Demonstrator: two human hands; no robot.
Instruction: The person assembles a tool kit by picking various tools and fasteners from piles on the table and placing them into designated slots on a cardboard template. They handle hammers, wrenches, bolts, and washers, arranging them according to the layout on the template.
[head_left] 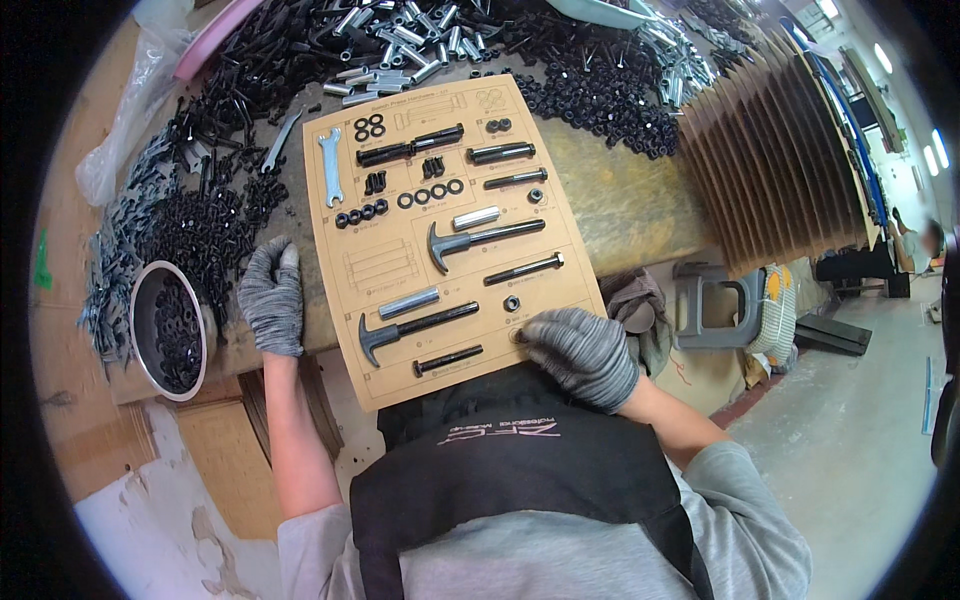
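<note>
A tan cardboard panel printed with part outlines lies tilted, overhanging the table's near edge. On it sit a wrench, several black bolts, nuts and washers, two hook-headed bolts and silver sleeves. My right hand, in a grey knit glove, is at the panel's lower right; its fingertips are pinched together just below a nut, hiding whatever may be between them. Left of the panel, my left hand, gloved alike, is closed over the table edge beside loose screws. What it may hold is hidden.
Piles of black bolts, silver sleeves, black nuts and small screws cover the table. A metal bowl of black parts stands at left. Upright cardboard panels are stacked at right, above a grey stool.
</note>
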